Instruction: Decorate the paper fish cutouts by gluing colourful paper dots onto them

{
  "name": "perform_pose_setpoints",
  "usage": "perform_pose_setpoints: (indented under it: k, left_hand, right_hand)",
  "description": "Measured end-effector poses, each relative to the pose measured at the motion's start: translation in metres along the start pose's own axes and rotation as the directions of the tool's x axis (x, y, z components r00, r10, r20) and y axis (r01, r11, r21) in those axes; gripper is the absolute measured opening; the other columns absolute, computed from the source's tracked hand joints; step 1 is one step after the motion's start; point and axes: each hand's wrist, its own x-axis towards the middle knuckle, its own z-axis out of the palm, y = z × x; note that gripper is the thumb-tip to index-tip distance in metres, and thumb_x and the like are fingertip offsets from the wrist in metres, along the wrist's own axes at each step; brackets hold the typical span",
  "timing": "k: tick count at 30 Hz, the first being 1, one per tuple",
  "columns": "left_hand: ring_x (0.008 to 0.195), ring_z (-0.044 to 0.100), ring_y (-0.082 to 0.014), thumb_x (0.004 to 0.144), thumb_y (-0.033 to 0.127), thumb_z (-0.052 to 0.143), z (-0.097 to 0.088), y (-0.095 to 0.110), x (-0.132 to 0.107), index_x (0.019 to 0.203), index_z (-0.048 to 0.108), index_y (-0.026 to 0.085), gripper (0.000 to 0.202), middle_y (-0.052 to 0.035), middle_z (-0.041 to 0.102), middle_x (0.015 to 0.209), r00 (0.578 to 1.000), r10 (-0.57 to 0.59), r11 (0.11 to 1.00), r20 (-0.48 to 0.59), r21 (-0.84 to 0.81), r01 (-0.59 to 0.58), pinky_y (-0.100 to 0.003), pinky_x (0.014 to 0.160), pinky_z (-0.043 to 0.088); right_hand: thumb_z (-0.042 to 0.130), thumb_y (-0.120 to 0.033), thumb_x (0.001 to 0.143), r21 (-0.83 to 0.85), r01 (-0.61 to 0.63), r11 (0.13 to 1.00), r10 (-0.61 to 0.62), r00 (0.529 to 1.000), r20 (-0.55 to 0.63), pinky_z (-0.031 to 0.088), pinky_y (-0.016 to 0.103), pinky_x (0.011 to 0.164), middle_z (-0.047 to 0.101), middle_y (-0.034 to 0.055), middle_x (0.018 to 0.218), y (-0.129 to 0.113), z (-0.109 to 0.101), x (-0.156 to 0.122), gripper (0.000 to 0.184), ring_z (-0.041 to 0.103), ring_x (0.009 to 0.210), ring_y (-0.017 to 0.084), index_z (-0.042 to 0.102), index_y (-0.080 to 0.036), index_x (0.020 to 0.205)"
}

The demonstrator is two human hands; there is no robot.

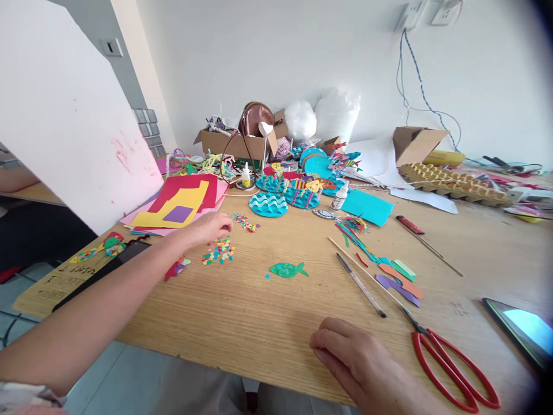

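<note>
While the left hand (211, 228), fingers curled, contents indiscernible, is just beside coloured paper dots (219, 252), the right hand (356, 353) rests on the table (233, 308), fingers drawn together; one green paper fish (288, 270) lies between them.

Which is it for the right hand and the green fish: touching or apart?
Apart: the head view plainly shows wooden tabletop between the right hand and the green fish.
</note>
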Motion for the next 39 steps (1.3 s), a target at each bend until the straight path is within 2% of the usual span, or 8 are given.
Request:
perform_pose_setpoints:
  k: [4,9,16,24,39]
  left_hand:
    - [0.065,0.053,-0.0122,0.069,0.011,0.048,-0.006,-0.006,0.000,0.071,0.062,0.016,0.015,-0.0004,0.061,0.071,0.997,-0.004,1.000,0.071,-0.011,0.004,-0.020,0.058,0.034]
    - [0.060,0.052,-0.0103,0.068,0.009,0.047,0.004,-0.001,-0.001,0.070,0.061,0.017,0.016,0.0014,0.061,0.067,0.988,0.006,1.000,0.154,-0.022,-0.002,-0.018,0.054,0.032]
    - [0.061,0.050,-0.0124,0.066,0.009,0.048,0.011,-0.006,0.003,0.067,0.059,0.016,0.013,0.0005,0.058,0.066,0.988,0.009,1.000,0.157,0.015,-0.011,-0.020,0.054,0.031]
    - [0.070,0.053,-0.0121,0.070,0.009,0.049,0.003,0.018,0.002,0.070,0.058,0.016,0.011,-0.0001,0.059,0.075,0.979,0.041,0.999,0.198,-0.002,-0.042,-0.019,0.061,0.035]
    - [0.059,0.047,-0.0113,0.067,0.007,0.048,0.003,0.028,0.005,0.062,0.053,0.015,0.011,0.0011,0.053,0.064,0.971,-0.005,0.999,0.239,-0.051,0.018,-0.020,0.053,0.030]
  right_hand:
    - [0.034,-0.021,0.089,-0.008,0.000,1.000,0.000,1.000,0.008,0.042,0.024,0.064,0.058,0.0023,0.080,0.000,0.000,0.001,0.026,0.056,0.073,0.014,0.056,-0.022,0.076]
    - [0.035,-0.020,0.089,-0.018,0.008,1.000,-0.007,1.000,0.025,0.042,0.023,0.063,0.058,0.0019,0.080,-0.001,0.001,0.003,0.025,0.056,0.073,0.014,0.055,-0.021,0.075]
    - [0.034,-0.020,0.089,-0.043,0.020,0.999,-0.019,1.000,0.020,0.040,0.023,0.061,0.058,0.0017,0.079,0.002,0.003,0.003,0.024,0.055,0.072,0.013,0.054,-0.020,0.075]
    - [0.035,-0.019,0.088,-0.040,0.015,0.999,-0.014,1.000,0.027,0.040,0.023,0.064,0.058,0.0018,0.081,0.004,0.006,0.003,0.022,0.056,0.074,0.014,0.054,-0.021,0.078]
    - [0.034,-0.020,0.089,-0.029,-0.019,0.999,0.020,0.999,0.036,0.040,0.023,0.063,0.057,0.0017,0.081,0.005,0.005,0.002,0.023,0.055,0.073,0.013,0.053,-0.020,0.076]
